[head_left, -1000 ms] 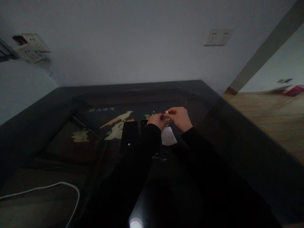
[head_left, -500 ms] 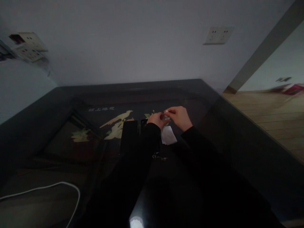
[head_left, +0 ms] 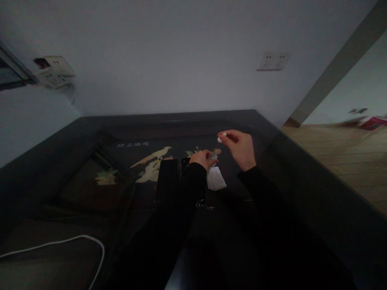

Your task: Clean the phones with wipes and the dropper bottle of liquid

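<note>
My left hand (head_left: 201, 158) is closed round a small clear bottle (head_left: 214, 156), low over the table. Raised to the right of it, my right hand (head_left: 240, 148) pinches a small white cap (head_left: 219, 139) between thumb and fingertips. The cap is apart from the bottle, and its exact shape is hard to make out in the dim light. Folded white paper (head_left: 215, 178) lies just in front of the bottle. Beside my left wrist are a black flat case (head_left: 167, 177) and a dark phone-like object (head_left: 185, 163), partly covered by my sleeve.
The dark glossy table (head_left: 121, 125) has inlaid bird and flower pictures and stands against the wall. Small metal keyring-like pieces (head_left: 204, 205) lie near my left forearm. A white cable (head_left: 84, 237) curves across the front left. Sockets (head_left: 273, 61) are on the wall.
My right hand has lifted away from the bottle, up and to the right, with the white cap. My left hand stays on the bottle. The camera view has shifted slightly.
</note>
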Available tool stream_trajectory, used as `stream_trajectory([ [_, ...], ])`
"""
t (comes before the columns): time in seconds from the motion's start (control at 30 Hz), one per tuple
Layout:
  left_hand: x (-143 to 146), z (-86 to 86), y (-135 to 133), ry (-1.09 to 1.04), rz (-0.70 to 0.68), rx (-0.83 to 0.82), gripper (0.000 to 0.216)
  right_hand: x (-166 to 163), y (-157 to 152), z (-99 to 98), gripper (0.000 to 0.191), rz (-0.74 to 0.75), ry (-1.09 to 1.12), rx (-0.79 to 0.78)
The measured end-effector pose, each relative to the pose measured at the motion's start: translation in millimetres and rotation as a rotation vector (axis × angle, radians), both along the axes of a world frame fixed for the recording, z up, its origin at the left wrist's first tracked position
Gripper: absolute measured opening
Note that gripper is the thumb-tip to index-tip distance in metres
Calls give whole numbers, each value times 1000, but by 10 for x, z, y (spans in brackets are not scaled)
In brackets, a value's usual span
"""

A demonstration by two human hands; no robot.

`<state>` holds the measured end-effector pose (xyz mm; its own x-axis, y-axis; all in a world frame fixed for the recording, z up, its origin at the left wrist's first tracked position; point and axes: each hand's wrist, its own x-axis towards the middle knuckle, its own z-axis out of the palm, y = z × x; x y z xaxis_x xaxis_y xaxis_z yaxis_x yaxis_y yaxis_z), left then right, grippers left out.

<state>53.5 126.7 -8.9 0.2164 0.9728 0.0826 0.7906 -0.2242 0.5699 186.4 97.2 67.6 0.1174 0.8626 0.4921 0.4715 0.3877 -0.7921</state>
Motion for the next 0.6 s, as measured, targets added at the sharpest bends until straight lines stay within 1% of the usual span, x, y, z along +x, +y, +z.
stream_trajectory([
  [0.07,1,4,2,-1,-4,-3,36,72,-111,154,19,38,155,76],
  [0.13,2,10,4,-4,-5,-6,37,132,-224,189,20,82,237,80],
  [0.2,0,19,3,-11,-3,-9,37,155,-320,88,20,118,197,-20],
  [0.27,-4,27,-2,-18,-4,-11,36,144,-389,-102,20,144,99,-159],
  [0.33,-9,30,-5,-23,-11,-12,35,116,-429,-297,19,156,63,-197],
  [0.4,-12,28,-8,-24,-20,-14,36,87,-445,-430,19,169,40,-206],
  [0.47,-12,27,-8,-22,-23,-18,36,68,-447,-481,18,182,14,-210],
  [0.6,-12,40,-8,-12,-18,-25,37,46,-450,-474,14,169,-51,-193],
])
